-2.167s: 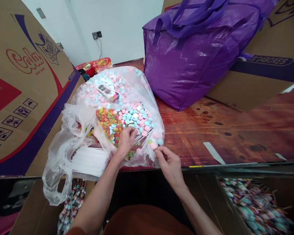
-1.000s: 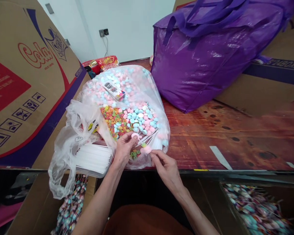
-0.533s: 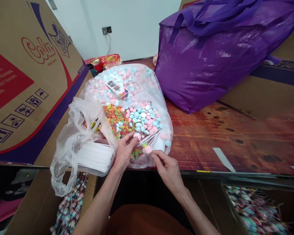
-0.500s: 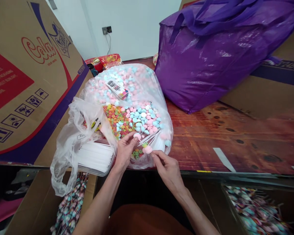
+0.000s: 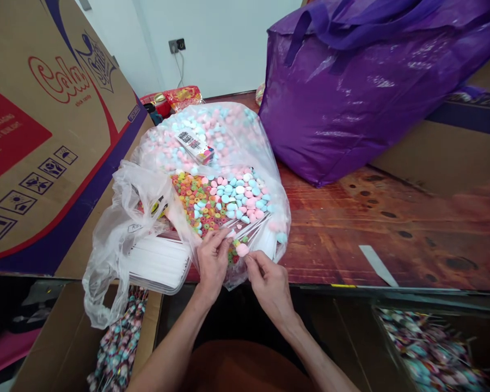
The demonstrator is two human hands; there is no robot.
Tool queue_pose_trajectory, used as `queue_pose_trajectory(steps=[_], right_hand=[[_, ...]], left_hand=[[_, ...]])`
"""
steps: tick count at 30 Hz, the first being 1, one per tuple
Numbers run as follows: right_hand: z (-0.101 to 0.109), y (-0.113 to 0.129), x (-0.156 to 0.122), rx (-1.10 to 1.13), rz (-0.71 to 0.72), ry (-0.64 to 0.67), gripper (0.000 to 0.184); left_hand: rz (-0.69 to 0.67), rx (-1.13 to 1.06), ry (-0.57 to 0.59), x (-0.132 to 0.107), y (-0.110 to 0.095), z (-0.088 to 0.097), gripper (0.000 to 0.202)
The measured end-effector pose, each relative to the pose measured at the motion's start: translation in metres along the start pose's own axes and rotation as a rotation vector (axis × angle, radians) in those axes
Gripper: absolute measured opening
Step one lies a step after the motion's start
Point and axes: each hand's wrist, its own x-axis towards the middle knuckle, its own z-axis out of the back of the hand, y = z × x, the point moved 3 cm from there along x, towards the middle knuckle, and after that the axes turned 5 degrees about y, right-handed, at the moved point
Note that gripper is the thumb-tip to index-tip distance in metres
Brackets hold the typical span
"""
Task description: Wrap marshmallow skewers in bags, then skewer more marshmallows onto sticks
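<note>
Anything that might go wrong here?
The pink candy in the right hand's pinch could slip loose. The tray of white sticks sits at the table's front edge near the left forearm, so a bump might shift it. The loop of the plastic bag hangs below that edge and might snag.

- 1 glossy purple bag [image 5: 363,103], purple handles [image 5: 351,34] on top, standing on the reddish wooden table [image 5: 330,228]
- 1 cardboard box [image 5: 77,174] at left, printed "Cola" and 5 symbols [image 5: 36,183]
- 1 more carton [image 5: 445,155], partly behind the bag
- 2 sockets [image 5: 173,46] on the pale wall [image 5: 224,49], cable [image 5: 182,68] hanging
- 1 red packet [image 5: 183,98] near the wall
- 1 pale strip [image 5: 378,265], flat
</note>
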Motion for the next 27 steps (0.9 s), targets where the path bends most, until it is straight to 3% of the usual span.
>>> queue_pose_trajectory(steps=[6, 10, 12, 15, 18, 21, 27], right_hand=[[-0.003, 0.001, 0.008, -0.007, -0.021, 0.003, 0.032], [0.004, -0.002, 0.017, -0.039, -0.029, 0.019, 0.032], [0.009, -0.005, 0.020, -0.067, -0.026, 0.023, 0.031], [0.016, -0.011, 0.019, -0.090, -0.031, 0.007, 0.031], [0.019, -0.016, 0.015, -0.087, -0.051, -0.001, 0.032], [0.018, -0.017, 0.013, -0.067, -0.054, -0.002, 0.032], [0.017, -0.014, 0.013, -0.040, -0.036, -0.017, 0.032]], left_hand=[[0.047, -0.063, 0.093, -0.011, -0.004, -0.007, 0.026], [0.072, -0.020, 0.161, -0.001, -0.006, -0.006, 0.029], [0.064, 0.099, 0.126, 0.012, -0.007, -0.003, 0.030], [0.050, 0.492, 0.070, 0.031, -0.007, -0.001, 0.032], [0.065, 0.813, 0.107, 0.041, -0.003, -0.004, 0.030], [0.051, 0.892, 0.140, 0.043, 0.000, -0.005, 0.027], [0.009, 0.843, 0.104, 0.047, -0.001, -0.007, 0.020]])
